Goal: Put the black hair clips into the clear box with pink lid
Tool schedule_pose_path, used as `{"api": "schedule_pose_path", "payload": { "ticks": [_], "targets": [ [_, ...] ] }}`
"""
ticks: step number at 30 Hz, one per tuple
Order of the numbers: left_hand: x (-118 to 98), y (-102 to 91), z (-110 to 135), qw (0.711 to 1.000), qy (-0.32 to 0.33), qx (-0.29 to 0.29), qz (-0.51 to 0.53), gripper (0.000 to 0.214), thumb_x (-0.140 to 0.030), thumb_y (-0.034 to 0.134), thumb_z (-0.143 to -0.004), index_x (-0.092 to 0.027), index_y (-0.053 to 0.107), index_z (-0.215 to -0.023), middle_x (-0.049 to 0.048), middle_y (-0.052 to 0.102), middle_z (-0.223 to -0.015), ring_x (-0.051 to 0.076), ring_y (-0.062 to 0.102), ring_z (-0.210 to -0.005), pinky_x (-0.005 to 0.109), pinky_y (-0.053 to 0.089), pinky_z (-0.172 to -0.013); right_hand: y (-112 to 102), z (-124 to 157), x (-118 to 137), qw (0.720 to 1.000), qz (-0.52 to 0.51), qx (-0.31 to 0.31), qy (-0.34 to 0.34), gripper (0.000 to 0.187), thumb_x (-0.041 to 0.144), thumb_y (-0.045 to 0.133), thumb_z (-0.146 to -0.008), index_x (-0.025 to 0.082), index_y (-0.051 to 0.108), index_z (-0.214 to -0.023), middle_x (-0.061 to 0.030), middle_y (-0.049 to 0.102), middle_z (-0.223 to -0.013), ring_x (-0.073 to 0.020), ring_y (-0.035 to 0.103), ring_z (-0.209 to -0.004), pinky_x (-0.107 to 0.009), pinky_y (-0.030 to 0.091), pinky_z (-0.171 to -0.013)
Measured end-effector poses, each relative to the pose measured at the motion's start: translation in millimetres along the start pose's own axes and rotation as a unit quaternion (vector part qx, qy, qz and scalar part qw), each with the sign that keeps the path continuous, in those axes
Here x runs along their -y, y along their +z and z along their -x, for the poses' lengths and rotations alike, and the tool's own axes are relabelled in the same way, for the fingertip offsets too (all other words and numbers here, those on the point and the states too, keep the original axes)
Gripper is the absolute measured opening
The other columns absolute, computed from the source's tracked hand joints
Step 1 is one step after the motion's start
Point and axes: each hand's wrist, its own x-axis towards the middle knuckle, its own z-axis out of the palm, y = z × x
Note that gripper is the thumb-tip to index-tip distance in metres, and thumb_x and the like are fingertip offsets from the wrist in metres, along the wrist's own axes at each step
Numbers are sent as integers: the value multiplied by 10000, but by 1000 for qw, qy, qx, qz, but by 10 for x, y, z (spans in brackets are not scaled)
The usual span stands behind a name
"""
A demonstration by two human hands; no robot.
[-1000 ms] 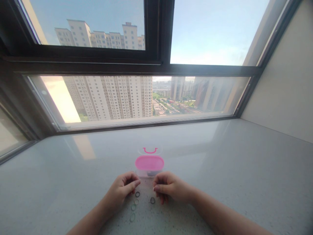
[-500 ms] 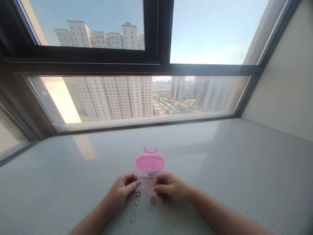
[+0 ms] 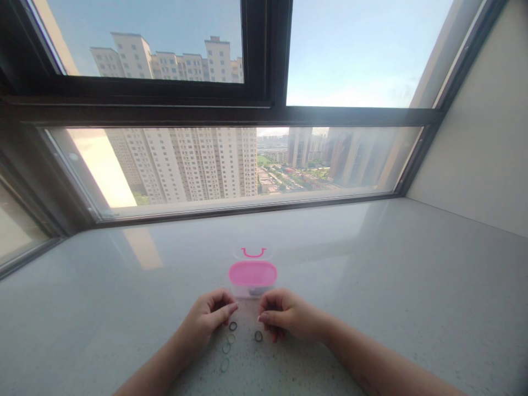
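small rings lie on the pale speckled sill (image 3: 391, 297) btwn & below the 2 hands: one dark ring (image 3: 255, 336) sits just l of the r hand (image 3: 270, 314), nearer to it than to the l hand (image 3: 226, 308); 4 more run in a loose column toward the wearer on the l hand's side, w/ another dark ring (image 3: 230, 326) at the far end, right by those fingertips, then paler/greenish ones. rings are roundish, no clear long axis. l hand: thumb & index brought together; r hand: thumb against curled fingers; can't tell if either pinches anything. pink-topped box (image 3: 252, 273) stands just beyond both hands, approx centred, long axis l–r, w/ a pink u-shaped handle (image 3: 253, 256) behind it. no brand or label legible; red rooftop sign (image 3: 215, 39) outside too small to read.
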Motion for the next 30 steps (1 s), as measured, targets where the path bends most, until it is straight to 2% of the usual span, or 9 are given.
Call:
{"api": "schedule_pose_path", "payload": {
  "ticks": [30],
  "targets": [
    [-17, -8, -10, 1000, 0, 2, -12, 221, -344, 586, -776, -147, 568, -678, -40, 470, -560, 124, 405, -554, 231, 303, -538, -4, -2, 16, 1000, -8, -4, -11, 345, 435, 703, -692, 139, 545, -772, 9, 559, -590, -92, 535, -443, -177, 393, -403]
  ]
}}
